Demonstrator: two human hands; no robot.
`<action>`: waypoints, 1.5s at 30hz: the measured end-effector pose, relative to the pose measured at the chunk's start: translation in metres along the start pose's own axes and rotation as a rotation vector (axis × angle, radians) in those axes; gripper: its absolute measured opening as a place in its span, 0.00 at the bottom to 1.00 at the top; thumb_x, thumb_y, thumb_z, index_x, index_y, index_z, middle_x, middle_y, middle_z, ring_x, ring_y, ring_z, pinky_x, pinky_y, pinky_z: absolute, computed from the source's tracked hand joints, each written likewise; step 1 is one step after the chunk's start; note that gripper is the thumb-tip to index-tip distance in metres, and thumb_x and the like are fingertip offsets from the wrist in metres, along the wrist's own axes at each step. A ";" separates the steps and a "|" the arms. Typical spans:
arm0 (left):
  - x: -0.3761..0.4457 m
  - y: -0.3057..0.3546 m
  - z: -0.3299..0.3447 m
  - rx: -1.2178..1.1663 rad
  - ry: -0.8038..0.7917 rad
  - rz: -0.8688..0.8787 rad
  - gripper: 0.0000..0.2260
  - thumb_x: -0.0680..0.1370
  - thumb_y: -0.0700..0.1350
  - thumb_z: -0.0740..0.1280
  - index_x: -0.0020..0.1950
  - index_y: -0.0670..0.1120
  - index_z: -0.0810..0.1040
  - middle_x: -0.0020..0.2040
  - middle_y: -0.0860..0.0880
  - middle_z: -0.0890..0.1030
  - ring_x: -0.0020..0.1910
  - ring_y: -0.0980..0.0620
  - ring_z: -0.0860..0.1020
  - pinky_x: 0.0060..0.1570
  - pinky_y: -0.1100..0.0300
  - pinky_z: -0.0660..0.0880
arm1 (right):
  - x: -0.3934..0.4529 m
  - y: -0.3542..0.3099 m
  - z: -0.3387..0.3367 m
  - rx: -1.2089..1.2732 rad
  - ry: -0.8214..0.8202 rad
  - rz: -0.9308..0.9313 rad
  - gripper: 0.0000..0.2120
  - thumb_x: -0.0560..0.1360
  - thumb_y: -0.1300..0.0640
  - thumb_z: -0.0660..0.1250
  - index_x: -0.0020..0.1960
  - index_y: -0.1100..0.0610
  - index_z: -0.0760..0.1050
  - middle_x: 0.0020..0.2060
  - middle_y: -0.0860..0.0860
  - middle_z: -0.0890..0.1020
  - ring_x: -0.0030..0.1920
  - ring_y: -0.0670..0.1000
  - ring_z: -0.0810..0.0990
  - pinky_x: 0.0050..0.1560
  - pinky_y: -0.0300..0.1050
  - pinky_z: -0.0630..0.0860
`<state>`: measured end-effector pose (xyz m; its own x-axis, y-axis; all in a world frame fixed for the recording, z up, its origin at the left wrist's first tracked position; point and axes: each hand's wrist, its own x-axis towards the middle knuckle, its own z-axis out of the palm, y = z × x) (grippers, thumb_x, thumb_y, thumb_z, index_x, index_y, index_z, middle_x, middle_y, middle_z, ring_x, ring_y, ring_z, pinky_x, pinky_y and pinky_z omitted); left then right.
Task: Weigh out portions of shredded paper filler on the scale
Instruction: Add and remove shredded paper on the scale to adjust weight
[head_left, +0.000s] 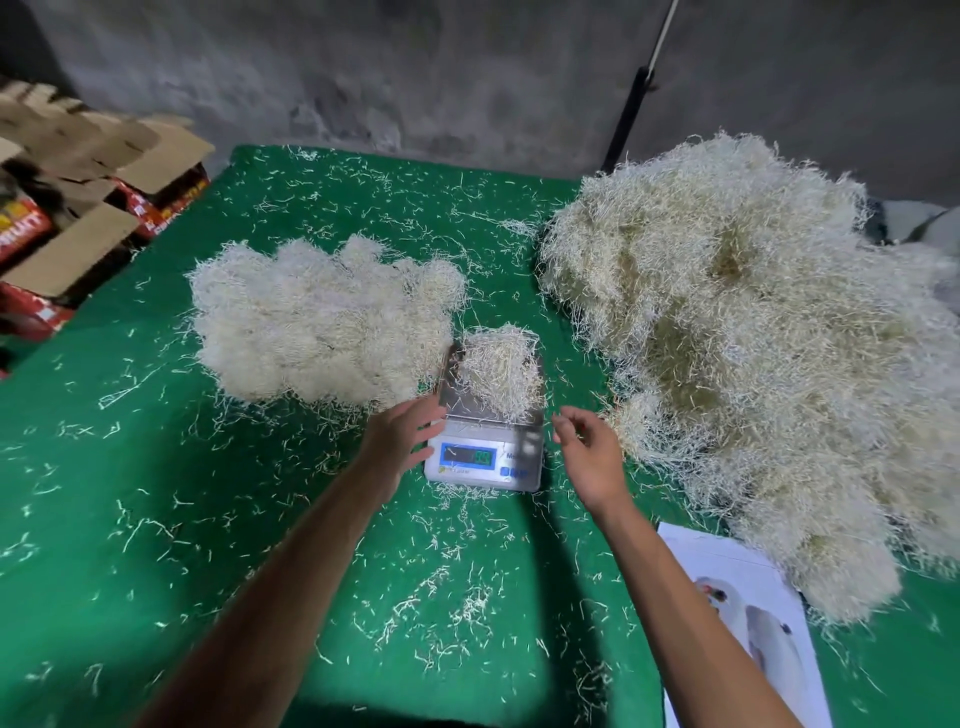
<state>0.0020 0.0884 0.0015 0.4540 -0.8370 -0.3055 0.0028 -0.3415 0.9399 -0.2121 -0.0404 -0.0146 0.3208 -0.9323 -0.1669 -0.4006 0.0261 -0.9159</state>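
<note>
A small grey digital scale (485, 457) with a lit blue display stands mid-table. On its metal pan lies a small clump of pale shredded paper (501, 374). My left hand (402, 434) hovers at the scale's left edge, fingers straight and spread, holding nothing. My right hand (589, 454) hangs just right of the scale with fingers loosely curled and nothing visible in them. A large heap of shredded paper (753, 338) fills the right side. A flatter pile of lighter shredded paper (317, 322) lies left of the scale.
The table has a green cloth (156, 493) strewn with loose paper strands. Open cardboard boxes (78, 208) with red printing stand at the far left. A printed white sheet (748, 613) lies at the near right. A grey wall and a dark pole (628, 114) are behind.
</note>
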 end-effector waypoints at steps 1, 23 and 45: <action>-0.002 -0.002 -0.002 -0.012 0.009 -0.001 0.16 0.83 0.38 0.62 0.72 0.36 0.71 0.67 0.39 0.77 0.66 0.44 0.77 0.62 0.52 0.77 | -0.003 0.000 0.000 0.005 0.003 0.004 0.12 0.84 0.57 0.63 0.65 0.61 0.77 0.57 0.54 0.83 0.59 0.53 0.80 0.66 0.48 0.75; 0.114 0.044 0.017 -0.134 0.139 -0.180 0.26 0.80 0.66 0.60 0.77 0.65 0.60 0.80 0.52 0.58 0.53 0.50 0.75 0.43 0.39 0.83 | 0.073 -0.037 0.029 0.055 -0.018 0.244 0.51 0.71 0.18 0.48 0.72 0.60 0.65 0.53 0.57 0.80 0.58 0.62 0.83 0.64 0.69 0.76; 0.144 0.054 0.097 -0.823 -0.031 -0.493 0.17 0.83 0.58 0.61 0.47 0.48 0.80 0.40 0.48 0.84 0.41 0.51 0.81 0.44 0.62 0.77 | 0.118 -0.044 0.101 0.240 0.089 0.071 0.25 0.83 0.35 0.54 0.39 0.50 0.75 0.33 0.49 0.80 0.33 0.48 0.78 0.40 0.48 0.76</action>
<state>-0.0194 -0.0922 -0.0061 0.2109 -0.6946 -0.6878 0.8173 -0.2608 0.5139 -0.0701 -0.1148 -0.0303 0.2184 -0.9527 -0.2114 -0.2012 0.1680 -0.9650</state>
